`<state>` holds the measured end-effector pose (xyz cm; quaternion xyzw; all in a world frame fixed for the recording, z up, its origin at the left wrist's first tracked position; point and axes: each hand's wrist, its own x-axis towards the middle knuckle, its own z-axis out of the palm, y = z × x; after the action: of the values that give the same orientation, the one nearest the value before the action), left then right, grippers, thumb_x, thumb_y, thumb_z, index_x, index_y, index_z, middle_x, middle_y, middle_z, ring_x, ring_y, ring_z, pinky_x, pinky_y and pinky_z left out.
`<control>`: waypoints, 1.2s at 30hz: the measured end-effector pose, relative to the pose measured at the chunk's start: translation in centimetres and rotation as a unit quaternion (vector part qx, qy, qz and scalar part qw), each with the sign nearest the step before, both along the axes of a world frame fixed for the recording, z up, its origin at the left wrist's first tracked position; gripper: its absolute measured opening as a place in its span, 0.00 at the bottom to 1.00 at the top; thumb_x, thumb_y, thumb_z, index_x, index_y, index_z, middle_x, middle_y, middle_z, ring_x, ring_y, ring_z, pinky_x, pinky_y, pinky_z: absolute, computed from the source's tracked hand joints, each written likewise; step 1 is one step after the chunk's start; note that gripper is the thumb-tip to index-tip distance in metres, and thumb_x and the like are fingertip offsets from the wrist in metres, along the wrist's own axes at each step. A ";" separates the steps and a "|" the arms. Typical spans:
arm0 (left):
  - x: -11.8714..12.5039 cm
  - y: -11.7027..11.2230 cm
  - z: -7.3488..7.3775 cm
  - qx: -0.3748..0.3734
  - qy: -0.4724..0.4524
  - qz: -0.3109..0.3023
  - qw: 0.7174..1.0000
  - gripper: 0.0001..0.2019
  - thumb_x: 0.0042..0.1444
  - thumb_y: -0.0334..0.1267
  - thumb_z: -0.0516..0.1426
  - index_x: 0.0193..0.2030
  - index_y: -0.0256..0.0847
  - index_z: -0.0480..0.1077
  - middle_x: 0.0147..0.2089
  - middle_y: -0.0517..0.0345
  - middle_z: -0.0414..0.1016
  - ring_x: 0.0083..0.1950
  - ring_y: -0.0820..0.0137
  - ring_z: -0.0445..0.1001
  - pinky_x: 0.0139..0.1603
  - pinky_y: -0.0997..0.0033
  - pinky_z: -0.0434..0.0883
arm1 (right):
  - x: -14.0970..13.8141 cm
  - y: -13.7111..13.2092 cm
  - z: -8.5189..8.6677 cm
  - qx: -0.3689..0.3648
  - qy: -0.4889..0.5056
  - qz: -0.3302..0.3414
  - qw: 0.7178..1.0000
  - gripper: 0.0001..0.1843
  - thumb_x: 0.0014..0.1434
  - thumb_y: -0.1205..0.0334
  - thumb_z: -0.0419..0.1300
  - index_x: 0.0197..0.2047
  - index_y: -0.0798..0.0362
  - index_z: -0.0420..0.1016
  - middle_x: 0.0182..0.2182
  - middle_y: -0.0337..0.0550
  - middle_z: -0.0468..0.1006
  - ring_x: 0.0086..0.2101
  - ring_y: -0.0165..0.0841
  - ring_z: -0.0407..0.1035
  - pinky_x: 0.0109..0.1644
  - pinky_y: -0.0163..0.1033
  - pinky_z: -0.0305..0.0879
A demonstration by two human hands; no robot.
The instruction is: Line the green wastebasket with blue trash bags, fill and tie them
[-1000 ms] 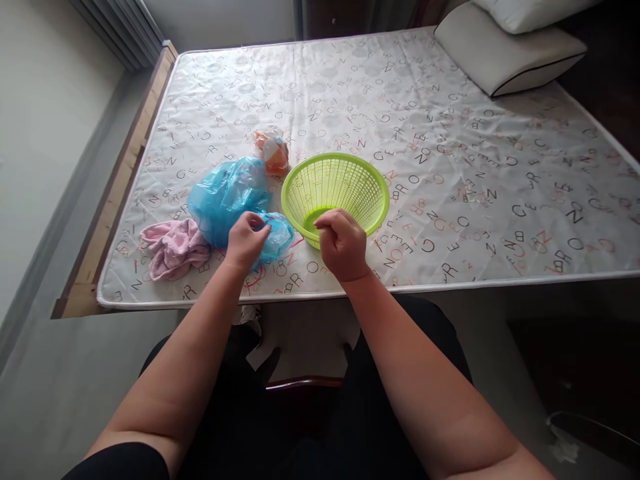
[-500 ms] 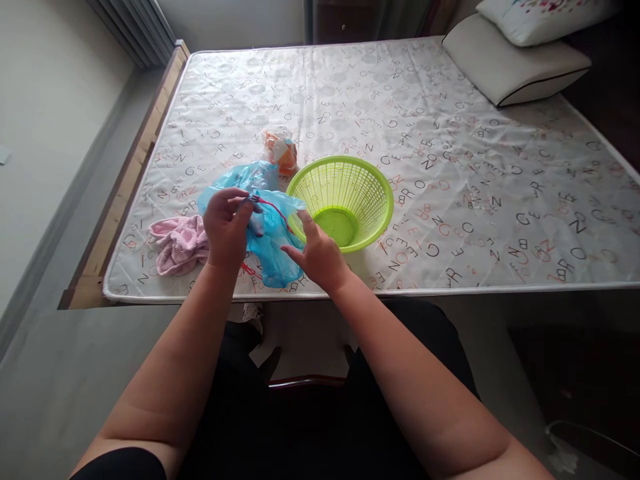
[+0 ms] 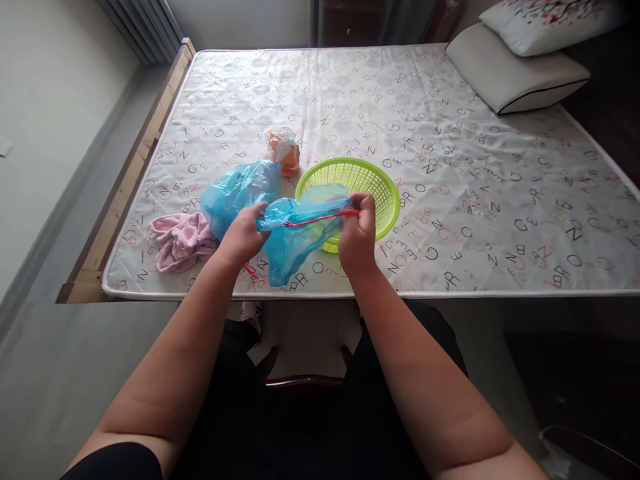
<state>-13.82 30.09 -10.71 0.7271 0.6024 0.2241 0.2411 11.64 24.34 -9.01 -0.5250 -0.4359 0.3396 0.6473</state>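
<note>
Stretching blue bag [image 3: 295,243] wider now, left hand [image 3: 243,237], right hand [image 3: 357,233], apparently by drawstring [image 3: 320,218]

The held bag [image 3: 295,243] hangs before the basket [image 3: 381,192] on the mattress [image 3: 500,167]; second bag [image 3: 235,193] and cloth [image 3: 180,240] lie left.

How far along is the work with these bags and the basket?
Done: nothing shows in the visible part of the green basket. In hand: the left hand and right hand pinch a small blue bag, stretching its red-edged mouth in front of the basket. Left: the larger blue bag, orange-and-white bag and pink cloth lie untouched on the mattress.
</note>
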 end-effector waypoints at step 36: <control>5.7 -1.7 -1.8 0.124 -0.244 0.029 0.961 0.21 0.76 0.57 0.52 0.55 0.44 0.78 0.48 0.49 0.84 0.49 0.62 0.83 0.58 0.58 0.78 | 9.3 3.3 -0.8 0.012 0.076 -0.376 0.923 0.13 0.67 0.57 0.42 0.48 0.47 0.64 0.48 0.51 0.77 0.52 0.43 0.80 0.57 0.53 0.81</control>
<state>-8.09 28.39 -12.52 0.6567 0.5137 0.4748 0.2819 20.90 27.61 -9.80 -0.6150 -0.1599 0.1044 0.7651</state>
